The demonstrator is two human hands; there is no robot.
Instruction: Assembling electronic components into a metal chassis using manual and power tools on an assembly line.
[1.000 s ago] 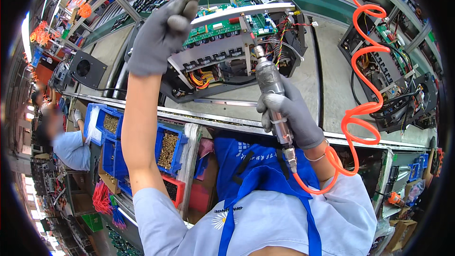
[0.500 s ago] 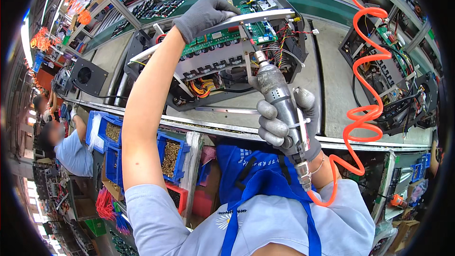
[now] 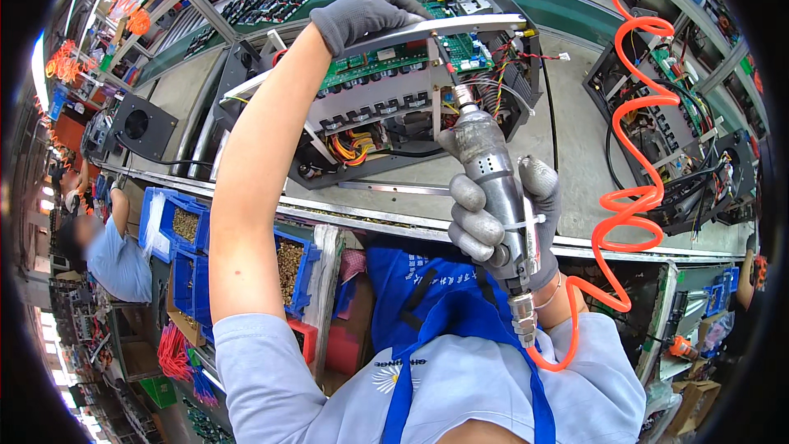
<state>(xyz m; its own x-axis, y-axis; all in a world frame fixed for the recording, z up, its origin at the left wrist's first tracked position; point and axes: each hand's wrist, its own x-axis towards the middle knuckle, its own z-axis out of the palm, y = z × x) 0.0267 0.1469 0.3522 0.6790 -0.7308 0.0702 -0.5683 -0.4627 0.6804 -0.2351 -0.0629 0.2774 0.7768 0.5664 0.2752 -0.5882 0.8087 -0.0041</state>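
On the bench in front of me stands an opened electronic unit (image 3: 362, 174) with a dark metal housing, green circuit boards (image 3: 464, 51), black components and coloured wires. A pale metal bar (image 3: 481, 23) runs across its top, and my left hand (image 3: 366, 15), in a grey glove, is closed over it. My right hand (image 3: 477, 218), also gloved, is wrapped around an air screwdriver (image 3: 486, 148). Its bit points up and away, at the bar's front side near a bracket; whether the tip sits on a screw I cannot make out. An orange coiled hose (image 3: 612, 296) joins the tool's lower end.
A second opened unit (image 3: 657, 131) stands at the right, behind the hanging hose. Blue bins (image 3: 306, 279) of small brass-coloured parts sit below the bench's front edge at left. A black fan panel (image 3: 141, 123) lies farther left. Another person (image 3: 119, 259) is at far left.
The unit appears slightly farther right in the picture. My left hand keeps its place on the bar, and the screwdriver stays in my right hand with its bit at the same area.
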